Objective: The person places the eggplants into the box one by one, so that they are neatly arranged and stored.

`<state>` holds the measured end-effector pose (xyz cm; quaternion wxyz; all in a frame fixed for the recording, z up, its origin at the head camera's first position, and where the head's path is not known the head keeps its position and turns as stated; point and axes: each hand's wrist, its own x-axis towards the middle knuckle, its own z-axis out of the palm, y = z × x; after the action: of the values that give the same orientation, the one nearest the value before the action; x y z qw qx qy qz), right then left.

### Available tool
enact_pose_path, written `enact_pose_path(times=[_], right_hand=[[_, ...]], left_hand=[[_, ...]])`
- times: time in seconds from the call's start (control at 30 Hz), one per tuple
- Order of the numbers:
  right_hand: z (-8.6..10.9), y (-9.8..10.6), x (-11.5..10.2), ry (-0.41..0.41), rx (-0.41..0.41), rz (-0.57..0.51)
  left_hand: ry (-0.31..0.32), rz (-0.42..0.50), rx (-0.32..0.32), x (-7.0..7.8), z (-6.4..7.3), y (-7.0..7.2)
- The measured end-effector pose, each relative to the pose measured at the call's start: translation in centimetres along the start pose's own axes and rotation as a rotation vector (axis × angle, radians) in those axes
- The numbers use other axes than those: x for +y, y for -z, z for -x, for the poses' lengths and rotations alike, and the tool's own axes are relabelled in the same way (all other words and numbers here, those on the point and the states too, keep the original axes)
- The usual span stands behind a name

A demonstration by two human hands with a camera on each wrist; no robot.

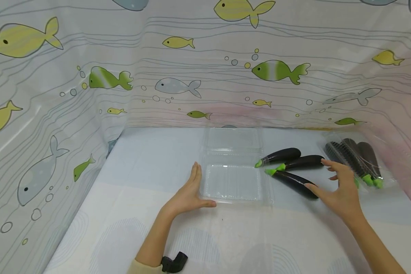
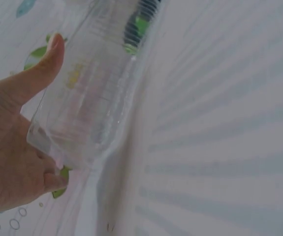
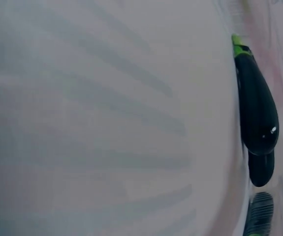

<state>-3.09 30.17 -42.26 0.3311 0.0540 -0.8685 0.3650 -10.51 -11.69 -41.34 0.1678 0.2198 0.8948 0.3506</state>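
Observation:
A clear plastic clamshell box (image 1: pixel 233 182) lies with its lid folded back on the cloth-covered table. My left hand (image 1: pixel 188 198) is at its near left corner, fingers straight and thumb spread; the left wrist view shows that hand (image 2: pixel 13 142) beside the box wall (image 2: pixel 89 93). Right of the box lie three dark eggplants with green stems: a front one (image 1: pixel 294 183), a middle one (image 1: pixel 305 162) and a back one (image 1: pixel 281 155). Over their blunt ends hovers my right hand (image 1: pixel 344 196), thumb and fingers apart; whether the thumb touches the front eggplant I cannot tell. The right wrist view shows eggplants (image 3: pixel 257 103) but no hand.
At the far right, a second clear plastic box (image 1: pixel 392 167) holds several eggplants (image 1: pixel 368 156). A fish-print curtain (image 1: pixel 198 64) stands behind the table and along both sides. A black strap-on device (image 1: pixel 174 262) sits at my left wrist.

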Motion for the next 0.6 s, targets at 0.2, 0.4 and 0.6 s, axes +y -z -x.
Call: enact_pose_path(times=[0.2,0.4,0.6], right_hand=[[0.7,-1.2,0.5,0.063,-0.074,0.062],[1.6,-1.6,1.1,0.034,-0.139,0.110],[1.9,-1.5,0.7,-0.032,-0.208,0.121]], left_hand=[[-0.010,-0.003,-0.004,-0.2,-0.1,0.0],[-0.017,-0.019,-0.023,0.1,-0.1,0.4],[-0.004,-0.025,-0.069,0.8,-0.1,1.3]])
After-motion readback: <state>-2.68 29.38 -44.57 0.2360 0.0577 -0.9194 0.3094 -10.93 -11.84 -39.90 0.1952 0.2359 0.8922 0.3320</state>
